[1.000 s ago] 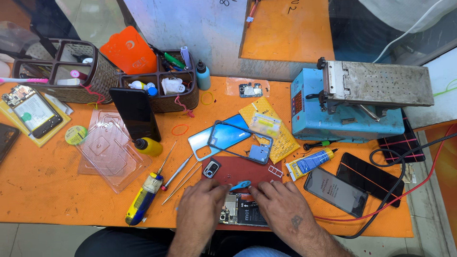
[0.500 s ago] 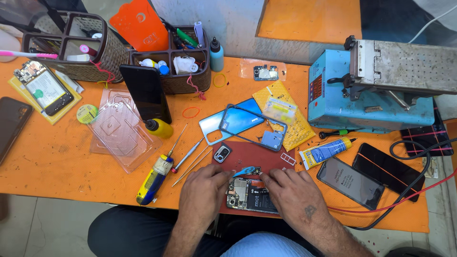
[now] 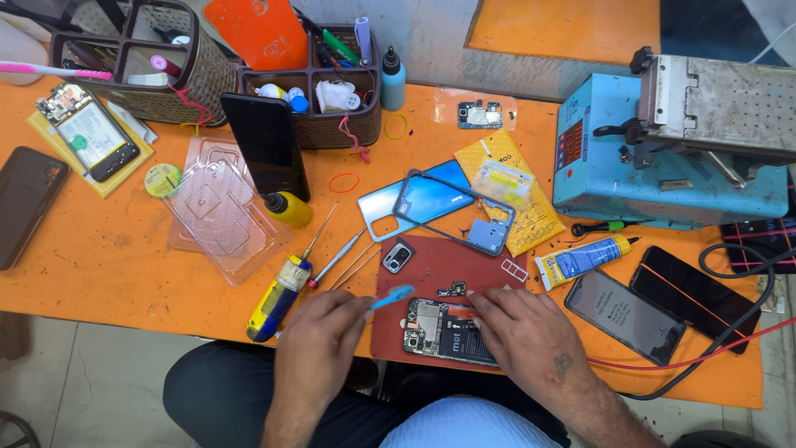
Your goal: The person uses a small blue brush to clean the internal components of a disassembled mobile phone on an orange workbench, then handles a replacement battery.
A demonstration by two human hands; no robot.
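Note:
An opened phone [image 3: 444,330] with its board and battery showing lies on a dark red mat [image 3: 431,270] at the table's near edge. My left hand [image 3: 319,340] grips a thin light-blue pry tool [image 3: 391,296] whose tip hangs just left of the phone's top. My right hand [image 3: 531,336] rests on the phone's right side, fingers spread over it. A small loose board piece [image 3: 453,289] lies just above the phone. A camera module [image 3: 398,256] sits at the mat's upper left.
A yellow-and-blue screwdriver [image 3: 280,294], tweezers [image 3: 338,257], clear cases [image 3: 220,207], a blue back cover with frame [image 3: 439,203], a glue tube [image 3: 580,259], two dark phones [image 3: 655,303], a blue machine [image 3: 663,158], brown organisers [image 3: 311,124] and cables [image 3: 730,323] crowd the orange table [image 3: 108,257].
The view has shifted so the table sits higher and nearer. My left hand has drawn the blue tool slightly left off the phone; my right hand stays on the phone.

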